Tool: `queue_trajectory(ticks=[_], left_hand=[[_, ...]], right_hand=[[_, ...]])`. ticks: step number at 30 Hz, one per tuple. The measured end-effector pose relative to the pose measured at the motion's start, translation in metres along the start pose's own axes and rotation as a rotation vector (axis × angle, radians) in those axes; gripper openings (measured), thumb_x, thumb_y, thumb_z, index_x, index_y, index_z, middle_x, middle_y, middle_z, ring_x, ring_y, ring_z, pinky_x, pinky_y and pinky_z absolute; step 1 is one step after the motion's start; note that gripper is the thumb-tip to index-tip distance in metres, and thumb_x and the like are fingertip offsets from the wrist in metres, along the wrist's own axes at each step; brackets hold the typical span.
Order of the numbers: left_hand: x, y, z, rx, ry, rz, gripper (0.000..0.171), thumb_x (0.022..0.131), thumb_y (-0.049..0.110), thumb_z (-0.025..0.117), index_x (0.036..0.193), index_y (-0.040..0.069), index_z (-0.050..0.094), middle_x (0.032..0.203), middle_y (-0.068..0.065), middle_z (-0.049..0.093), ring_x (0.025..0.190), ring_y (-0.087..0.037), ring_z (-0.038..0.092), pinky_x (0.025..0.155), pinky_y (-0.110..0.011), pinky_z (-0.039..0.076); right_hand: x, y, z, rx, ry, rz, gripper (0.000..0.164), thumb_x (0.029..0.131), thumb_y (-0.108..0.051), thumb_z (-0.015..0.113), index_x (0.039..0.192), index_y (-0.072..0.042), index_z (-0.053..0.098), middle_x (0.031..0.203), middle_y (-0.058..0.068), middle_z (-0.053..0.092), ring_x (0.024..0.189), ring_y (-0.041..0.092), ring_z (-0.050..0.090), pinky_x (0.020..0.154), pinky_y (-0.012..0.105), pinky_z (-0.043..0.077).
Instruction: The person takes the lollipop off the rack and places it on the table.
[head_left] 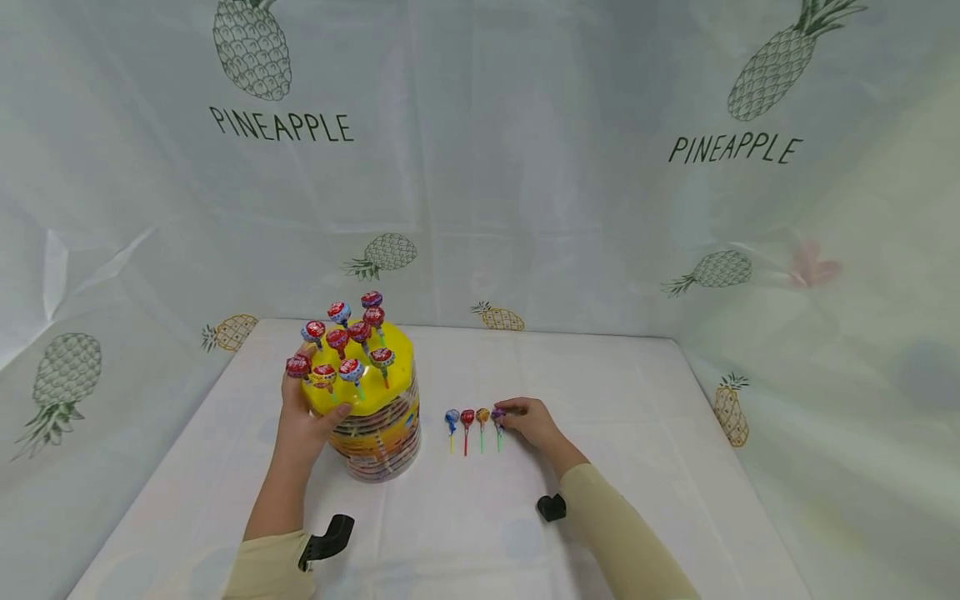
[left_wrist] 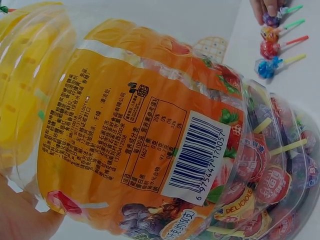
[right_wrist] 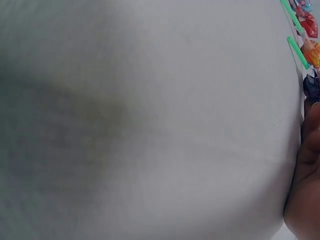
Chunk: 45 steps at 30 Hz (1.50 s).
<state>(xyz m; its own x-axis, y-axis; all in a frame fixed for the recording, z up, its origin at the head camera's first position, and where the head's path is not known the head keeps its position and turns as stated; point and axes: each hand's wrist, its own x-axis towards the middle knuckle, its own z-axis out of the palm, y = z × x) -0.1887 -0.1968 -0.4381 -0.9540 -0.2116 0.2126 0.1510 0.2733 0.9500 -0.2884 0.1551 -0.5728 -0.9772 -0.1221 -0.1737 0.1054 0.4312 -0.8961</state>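
Observation:
My left hand (head_left: 298, 425) grips the yellow lid (head_left: 396, 354) of a tall clear candy jar (head_left: 382, 442), thumb at the front and fingers round the far left side. Several wrapped lollipops stand upright in the lid. In the left wrist view the jar's orange label (left_wrist: 110, 110) and the lollipops inside show large. On the table, my right hand (head_left: 534, 423) pinches the head of a purple lollipop (head_left: 498, 417) at the right end of a row. Left of it lie an orange lollipop (head_left: 483, 416), a red lollipop (head_left: 467, 418) and a blue lollipop (head_left: 452, 418), sticks toward me.
A white cloth covers the table (head_left: 600, 383). Behind it and at the sides hangs a pale curtain (head_left: 510, 167) printed with pineapples. Black wrist camera mounts sit at the left cuff and the right cuff.

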Motion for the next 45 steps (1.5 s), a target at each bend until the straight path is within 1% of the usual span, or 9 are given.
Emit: queue_trajectory(ticks=[4,8,11,17,20,27,34,40,45], left_hand=[[0.0004,-0.0007,0.0003,-0.006,0.0,0.007,0.089,0.089,0.022,0.072,0.155,0.034,0.014,0.157,-0.008,0.015,0.142,-0.033,0.024,0.112,-0.057,0.027],[0.0005,-0.0025,0.0004,-0.001,-0.003,-0.005,0.089,0.089,0.02,0.072,0.156,0.033,0.013,0.156,-0.008,0.016,0.142,-0.032,0.025,0.112,-0.055,0.027],[0.0002,-0.0033,0.0004,0.006,-0.003,-0.02,0.09,0.089,0.021,0.071,0.156,0.033,0.012,0.156,-0.008,0.017,0.141,-0.032,0.025,0.112,-0.055,0.027],[0.0014,-0.0043,0.0005,0.001,-0.004,-0.022,0.09,0.089,0.02,0.072,0.156,0.032,0.012,0.156,-0.008,0.016,0.141,-0.031,0.025,0.112,-0.053,0.028],[0.0015,-0.0042,0.0009,0.0,-0.005,-0.028,0.09,0.089,0.022,0.071,0.156,0.032,0.012,0.156,-0.008,0.016,0.141,-0.03,0.025,0.112,-0.053,0.028],[0.0006,-0.0043,0.0009,0.007,-0.01,-0.036,0.091,0.089,0.023,0.071,0.156,0.033,0.011,0.157,-0.008,0.015,0.143,-0.032,0.022,0.113,-0.054,0.025],[0.0003,-0.0015,0.0,0.001,-0.007,-0.049,0.091,0.089,0.024,0.071,0.156,0.033,0.009,0.157,-0.009,0.015,0.143,-0.033,0.021,0.113,-0.055,0.026],[0.0001,-0.0015,0.0001,-0.006,-0.003,-0.042,0.089,0.089,0.024,0.071,0.155,0.035,0.012,0.157,-0.008,0.016,0.142,-0.032,0.023,0.112,-0.054,0.027],[0.0007,-0.0024,0.0012,-0.021,0.002,-0.032,0.088,0.089,0.022,0.072,0.155,0.034,0.014,0.157,-0.008,0.015,0.143,-0.033,0.021,0.113,-0.055,0.025]], right_hand=[[-0.0001,0.0014,0.0009,0.005,0.009,-0.005,0.024,0.086,-0.012,0.075,0.11,-0.013,0.074,0.119,0.004,0.065,0.114,0.024,0.054,0.095,0.041,0.047],[0.0008,0.0021,0.0014,0.006,0.023,-0.006,0.025,0.085,-0.013,0.077,0.11,-0.013,0.075,0.119,0.004,0.065,0.115,0.025,0.053,0.097,0.043,0.046],[0.0016,0.0032,0.0016,-0.004,0.026,-0.011,0.026,0.084,-0.014,0.078,0.11,-0.014,0.075,0.118,0.003,0.065,0.11,0.022,0.054,0.092,0.038,0.047],[0.0022,0.0053,0.0019,0.012,0.029,-0.026,0.024,0.084,-0.011,0.077,0.108,-0.009,0.075,0.114,0.005,0.066,0.091,0.019,0.055,0.072,0.027,0.05],[0.003,0.006,0.0031,0.024,0.046,-0.026,0.022,0.084,-0.01,0.077,0.106,-0.01,0.075,0.111,0.004,0.067,0.089,0.017,0.057,0.072,0.026,0.05],[0.0023,0.0044,0.0056,0.047,0.048,-0.038,0.023,0.083,-0.01,0.078,0.106,-0.009,0.075,0.112,0.006,0.068,0.098,0.019,0.06,0.082,0.031,0.051],[0.0015,0.0033,0.0056,0.059,0.038,-0.024,0.024,0.085,-0.008,0.076,0.108,-0.006,0.075,0.108,0.007,0.069,0.083,0.014,0.06,0.066,0.024,0.049],[0.0016,0.0036,0.006,0.075,0.041,-0.025,0.024,0.084,-0.009,0.076,0.108,-0.007,0.075,0.106,0.007,0.07,0.08,0.013,0.061,0.065,0.024,0.05],[-0.0012,0.0031,0.002,0.091,0.032,-0.022,0.029,0.085,-0.01,0.076,0.114,-0.007,0.072,0.109,0.009,0.069,0.077,0.013,0.06,0.062,0.025,0.05]])
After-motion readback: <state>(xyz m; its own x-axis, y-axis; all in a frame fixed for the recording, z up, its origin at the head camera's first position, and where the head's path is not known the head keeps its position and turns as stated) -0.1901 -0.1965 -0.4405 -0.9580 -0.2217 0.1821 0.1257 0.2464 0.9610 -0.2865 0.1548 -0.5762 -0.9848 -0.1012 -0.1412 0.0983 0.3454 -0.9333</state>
